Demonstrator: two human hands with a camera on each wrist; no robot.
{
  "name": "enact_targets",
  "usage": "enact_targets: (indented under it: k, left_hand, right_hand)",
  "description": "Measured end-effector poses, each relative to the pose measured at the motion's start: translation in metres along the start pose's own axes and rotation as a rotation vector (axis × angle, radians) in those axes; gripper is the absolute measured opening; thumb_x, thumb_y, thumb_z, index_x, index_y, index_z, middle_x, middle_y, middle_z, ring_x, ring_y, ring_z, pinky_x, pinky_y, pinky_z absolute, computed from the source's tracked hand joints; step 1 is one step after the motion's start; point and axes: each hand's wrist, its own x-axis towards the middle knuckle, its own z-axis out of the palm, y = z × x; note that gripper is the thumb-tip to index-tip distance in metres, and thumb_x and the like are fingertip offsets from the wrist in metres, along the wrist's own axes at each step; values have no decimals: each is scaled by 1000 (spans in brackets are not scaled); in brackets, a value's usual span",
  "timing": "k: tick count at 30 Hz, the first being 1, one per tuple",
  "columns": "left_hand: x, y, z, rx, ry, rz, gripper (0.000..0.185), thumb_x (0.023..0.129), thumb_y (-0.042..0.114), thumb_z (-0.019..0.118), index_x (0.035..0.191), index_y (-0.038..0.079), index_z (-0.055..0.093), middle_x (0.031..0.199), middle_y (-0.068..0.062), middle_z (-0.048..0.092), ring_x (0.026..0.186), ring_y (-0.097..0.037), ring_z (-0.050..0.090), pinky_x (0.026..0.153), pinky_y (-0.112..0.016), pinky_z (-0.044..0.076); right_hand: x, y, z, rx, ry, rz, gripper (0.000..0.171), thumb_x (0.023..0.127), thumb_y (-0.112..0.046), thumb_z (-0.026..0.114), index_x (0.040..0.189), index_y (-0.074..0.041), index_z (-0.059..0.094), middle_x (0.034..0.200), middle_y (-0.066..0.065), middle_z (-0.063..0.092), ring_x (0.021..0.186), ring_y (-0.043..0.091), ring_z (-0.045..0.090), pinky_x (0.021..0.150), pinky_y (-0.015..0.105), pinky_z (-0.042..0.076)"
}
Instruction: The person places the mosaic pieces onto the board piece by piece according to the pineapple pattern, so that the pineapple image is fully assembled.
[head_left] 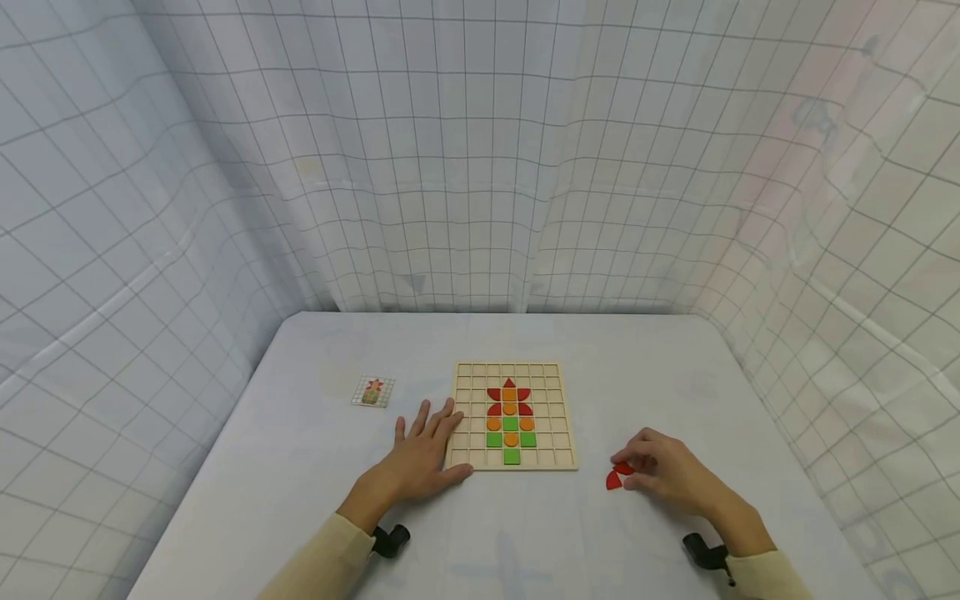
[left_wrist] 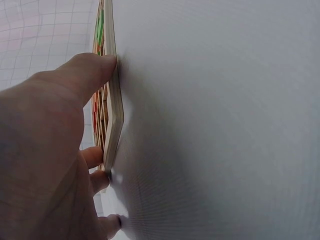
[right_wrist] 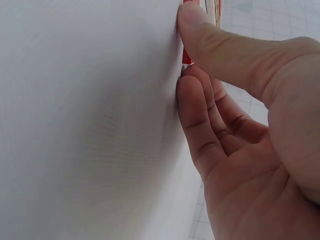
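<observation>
A square wooden grid board (head_left: 463, 375) lies on the table, bearing a figure of red, orange and green flat pieces, such as a green square (head_left: 512, 457) and a red triangle (head_left: 509, 383). My left hand (head_left: 417, 465) is spread at the board's left edge; in the left wrist view its thumb (left_wrist: 92, 72) touches the board's side. To the right of the board, my right hand (head_left: 670, 473) has its fingertips on the table, thumb and fingers curled about a red rounded piece (head_left: 624, 468). Another red piece (head_left: 613, 481) lies beside it. The right fingers partly hide the pieces.
A small pattern card (head_left: 373, 391) with a similar coloured figure on a grid lies left of the board. White checked curtains (head_left: 480, 167) enclose the table (head_left: 645, 358) at the back and both sides. A dark camera is strapped to each wrist.
</observation>
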Motion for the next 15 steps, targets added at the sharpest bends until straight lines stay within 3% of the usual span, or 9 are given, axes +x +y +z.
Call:
enact_targets:
  k: [4,15]
  left_hand:
    - [0,1,0,-1,1,-3,98,108,59,77,183,12,35,197,-14,20,183,-54,10,136,-91,9]
    - [-1,2,-3,-8,-5,1,98,109,60,76,183,12,34,197,-13,19,183,-54,9,136,-92,8]
  right_hand:
    - [0,2,1,-3,24,-27,26,95,-4,95,117,-15,87,110,-5,75,91,-3,63,80,22,60]
    - [5,1,1,-27,4,15,18,98,-8,94,111,-18,86,110,-5,76,90,-4,65,79,23,60]
